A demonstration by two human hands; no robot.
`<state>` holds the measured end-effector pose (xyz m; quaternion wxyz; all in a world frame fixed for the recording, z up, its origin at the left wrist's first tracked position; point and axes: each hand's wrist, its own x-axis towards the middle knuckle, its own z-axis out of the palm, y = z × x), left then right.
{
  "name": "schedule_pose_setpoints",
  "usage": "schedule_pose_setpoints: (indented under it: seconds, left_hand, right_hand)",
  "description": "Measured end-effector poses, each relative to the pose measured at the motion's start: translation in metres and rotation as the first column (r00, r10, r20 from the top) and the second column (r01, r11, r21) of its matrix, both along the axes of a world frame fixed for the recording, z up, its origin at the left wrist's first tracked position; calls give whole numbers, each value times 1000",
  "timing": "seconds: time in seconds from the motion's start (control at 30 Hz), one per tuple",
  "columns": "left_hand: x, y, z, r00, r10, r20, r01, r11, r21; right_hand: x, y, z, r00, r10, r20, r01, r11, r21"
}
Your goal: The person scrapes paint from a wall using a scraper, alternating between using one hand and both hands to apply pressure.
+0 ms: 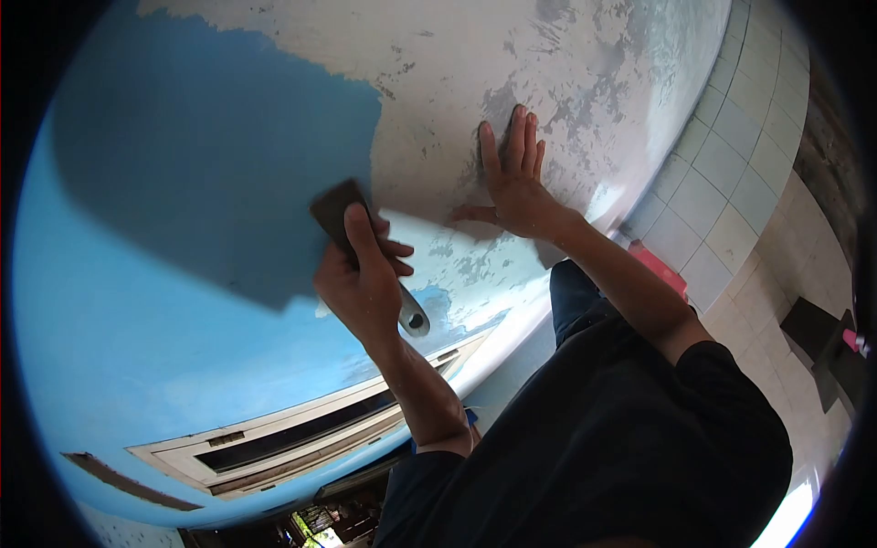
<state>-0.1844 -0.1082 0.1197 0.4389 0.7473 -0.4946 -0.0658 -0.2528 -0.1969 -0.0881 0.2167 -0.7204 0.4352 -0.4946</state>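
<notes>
My left hand (365,283) is closed around a paint scraper (339,208), thumb laid along it. Its dark, wide blade points up toward the wall, and the grey handle end with a hanging hole shows below my fingers. The blade overlaps the blue paint (219,137) close to its ragged edge. To the right, my right hand (523,187) lies flat with fingers spread on the bare, pale wall surface (438,119), which is mottled with grey patches.
Below the blue paint is a white-framed window opening (301,438). Pale tiles (722,173) run along the right side. A pink object (658,267) is partly behind my right arm, and a dark object (827,352) stands at the far right. Strong shadow crosses the wall.
</notes>
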Motion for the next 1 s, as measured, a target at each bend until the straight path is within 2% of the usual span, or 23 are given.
schedule_pose_setpoints:
  seconds: [0.17, 0.2, 0.3, 0.33, 0.43, 0.57, 0.7, 0.73, 0.83, 0.87, 1.0]
  left_hand:
    - [0, 0, 0, 1000, 23, 19, -23, 999, 27]
    - [-1, -8, 2, 998, -47, 34, 47, 999, -24]
    - [-11, -15, 8, 996, -77, 40, 78, 996, -38]
    - [-9, -9, 9, 998, -2, 60, 0, 999, 38]
    - [2, 8, -2, 999, 52, 8, -52, 998, 21]
    - [-3, -9, 5, 998, -18, 64, 19, 1000, -14]
    - [-3, 2, -6, 999, 35, -15, -35, 999, -10]
    - [0, 9, -7, 998, 40, -51, -38, 999, 35]
    - [0, -2, -2, 999, 29, -38, -29, 999, -16]
    - [-1, -8, 2, 999, -36, -2, 36, 998, -46]
    - [-2, -3, 1, 1000, 1, -23, -1, 1000, -22]
  right_hand:
    - [1, -6, -3, 1000, -19, 13, 19, 999, -38]
    - [2, -5, -2, 999, -28, 15, 29, 999, -31]
    - [4, 1, -3, 1000, -4, 2, 4, 1000, -16]
    - [1, -4, -3, 1000, -8, -4, 8, 1000, -16]
    - [0, -4, -2, 1000, 17, -3, -17, 1000, -3]
    - [3, -5, -3, 999, 11, -42, -12, 1000, -15]
    - [0, -4, 1, 997, 10, -78, -11, 1000, -16]
    - [0, -3, 0, 997, 8, -78, -10, 1000, -29]
    - [4, -6, -9, 1000, 0, -17, -1, 999, -39]
    - [3, -7, -8, 1000, 5, -11, -5, 999, -37]
    - [2, -5, -5, 1000, 15, -25, -16, 1000, -24]
